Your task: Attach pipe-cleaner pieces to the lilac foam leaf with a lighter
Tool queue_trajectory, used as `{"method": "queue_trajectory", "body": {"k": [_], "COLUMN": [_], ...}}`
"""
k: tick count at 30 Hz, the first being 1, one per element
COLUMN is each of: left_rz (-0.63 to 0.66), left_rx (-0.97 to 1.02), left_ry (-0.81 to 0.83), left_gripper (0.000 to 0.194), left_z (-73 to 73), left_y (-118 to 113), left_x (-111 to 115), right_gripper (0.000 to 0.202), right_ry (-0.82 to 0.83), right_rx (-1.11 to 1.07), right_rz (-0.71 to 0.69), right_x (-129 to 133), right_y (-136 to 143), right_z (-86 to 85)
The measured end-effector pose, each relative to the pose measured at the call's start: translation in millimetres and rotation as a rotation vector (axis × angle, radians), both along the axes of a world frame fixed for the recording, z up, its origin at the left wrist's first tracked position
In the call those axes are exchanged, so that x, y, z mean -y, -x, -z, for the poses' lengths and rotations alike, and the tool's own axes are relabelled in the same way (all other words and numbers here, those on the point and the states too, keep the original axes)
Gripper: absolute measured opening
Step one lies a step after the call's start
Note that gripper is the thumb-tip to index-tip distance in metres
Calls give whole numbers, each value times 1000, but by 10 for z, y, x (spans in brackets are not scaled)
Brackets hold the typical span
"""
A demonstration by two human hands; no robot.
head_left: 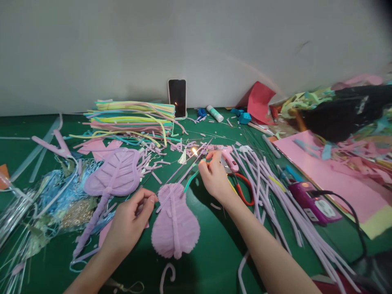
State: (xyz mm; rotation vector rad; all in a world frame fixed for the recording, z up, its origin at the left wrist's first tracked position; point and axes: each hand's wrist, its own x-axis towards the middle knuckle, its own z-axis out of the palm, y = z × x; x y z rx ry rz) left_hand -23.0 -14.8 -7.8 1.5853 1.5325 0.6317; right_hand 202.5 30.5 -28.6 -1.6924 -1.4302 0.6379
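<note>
My left hand (pixel 133 218) is closed in a pinch beside the upper left edge of a lilac, gourd-shaped fuzzy piece (pixel 186 232); what its fingertips hold is too small to make out. My right hand (pixel 214 175) is closed above and right of that piece, its grip hidden. A small flame (pixel 194 151) burns just left of its fingers. Thin lilac strips run diagonally from the piece up past the flame. A short teal strip (pixel 191 180) lies between the piece and my right hand. Left of them rests a lilac fan (pixel 118 171) with a wrapped handle.
A phone (pixel 177 98) leans on the wall behind stacked coloured strips (pixel 131 118). Red-handled scissors (pixel 249 190) and a pink glue gun (pixel 229 158) lie by my right hand. Further right are long lilac strips (pixel 284 208), a purple corded device (pixel 314 203) and pink paper (pixel 364 198).
</note>
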Motion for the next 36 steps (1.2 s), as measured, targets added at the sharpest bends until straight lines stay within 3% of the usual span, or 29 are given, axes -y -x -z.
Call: {"method": "queue_trajectory", "body": {"k": [36], "left_rz": [10], "left_rx": [-56], "left_ry": [-63], "left_gripper": [30], "left_z": [18], "left_y": [24], "left_x": [-1], "right_gripper": [15], "right_ry": [-56], "right_rx": [11], "right_rz": [65], "right_x": [-49], "right_y": [-136], "right_z": [13]}}
